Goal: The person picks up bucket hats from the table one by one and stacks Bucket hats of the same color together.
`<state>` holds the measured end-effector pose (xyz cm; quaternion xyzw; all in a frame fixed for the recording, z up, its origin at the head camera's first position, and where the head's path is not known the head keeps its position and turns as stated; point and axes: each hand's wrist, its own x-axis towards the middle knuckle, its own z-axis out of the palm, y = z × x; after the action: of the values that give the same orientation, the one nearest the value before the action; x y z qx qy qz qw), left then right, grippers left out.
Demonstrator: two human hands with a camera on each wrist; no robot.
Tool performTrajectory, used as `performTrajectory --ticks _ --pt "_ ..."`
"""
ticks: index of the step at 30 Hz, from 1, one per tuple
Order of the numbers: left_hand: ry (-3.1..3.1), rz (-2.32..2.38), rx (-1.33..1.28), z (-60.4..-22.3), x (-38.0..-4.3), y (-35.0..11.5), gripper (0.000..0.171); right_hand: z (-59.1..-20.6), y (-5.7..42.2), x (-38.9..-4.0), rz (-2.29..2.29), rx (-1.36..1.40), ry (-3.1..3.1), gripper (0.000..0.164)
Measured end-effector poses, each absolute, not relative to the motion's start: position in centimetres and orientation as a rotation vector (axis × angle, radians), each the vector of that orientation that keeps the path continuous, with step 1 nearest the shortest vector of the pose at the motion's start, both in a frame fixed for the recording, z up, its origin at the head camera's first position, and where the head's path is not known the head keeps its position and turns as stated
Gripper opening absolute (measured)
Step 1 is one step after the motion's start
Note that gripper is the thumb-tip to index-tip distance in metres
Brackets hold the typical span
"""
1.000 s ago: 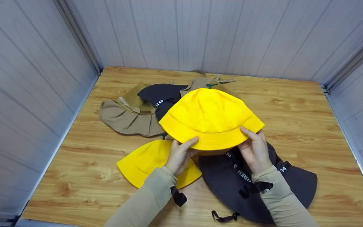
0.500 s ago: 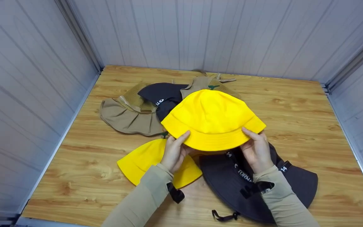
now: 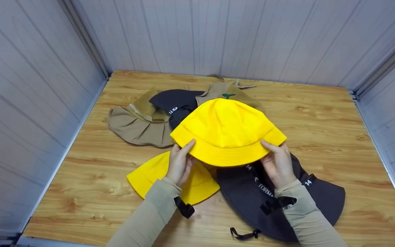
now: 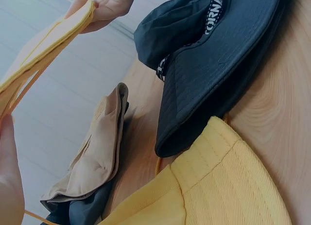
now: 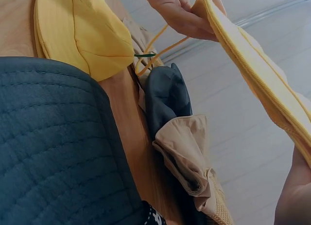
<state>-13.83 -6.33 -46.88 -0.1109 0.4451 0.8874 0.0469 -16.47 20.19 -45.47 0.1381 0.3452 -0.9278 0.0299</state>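
Note:
A yellow bucket hat (image 3: pixel 228 127) with a green sprout on its crown is held up over the table, brim toward me. My left hand (image 3: pixel 179 164) pinches the brim at its left, thumb on top and fingers beneath. On the other side my right hand (image 3: pixel 279 164) grips the brim the same way. In the right wrist view, a thin yellow cord (image 5: pixel 163 52) hangs in a loop below the raised hat. Under my left forearm lies a second yellow bucket hat (image 3: pixel 149 175). A dark wide-brimmed hat (image 3: pixel 242 195) with white lettering lies beneath my right arm.
Behind the raised hat lie a tan hat with a pleated neck flap (image 3: pixel 139 127), a dark hat (image 3: pixel 177 97) and another tan piece with mesh (image 3: pixel 214 91). A black chin strap (image 3: pixel 243 235) trails near the front edge. Pale panel walls (image 3: pixel 197 37) enclose the wooden table (image 3: pixel 321 120).
My left hand has slid leftward along the brim, away from my right hand. The raised hat has shifted only slightly; the other hats lie as before.

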Motion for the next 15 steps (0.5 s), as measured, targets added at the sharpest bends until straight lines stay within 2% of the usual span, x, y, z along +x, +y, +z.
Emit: performTrajectory --ticks 15 --pt "1.360 2.777 -0.509 -46.8 -14.2 -8.1 0.042 -45.7 20.1 -16.3 -2.764 0.462 1.176 0.045"
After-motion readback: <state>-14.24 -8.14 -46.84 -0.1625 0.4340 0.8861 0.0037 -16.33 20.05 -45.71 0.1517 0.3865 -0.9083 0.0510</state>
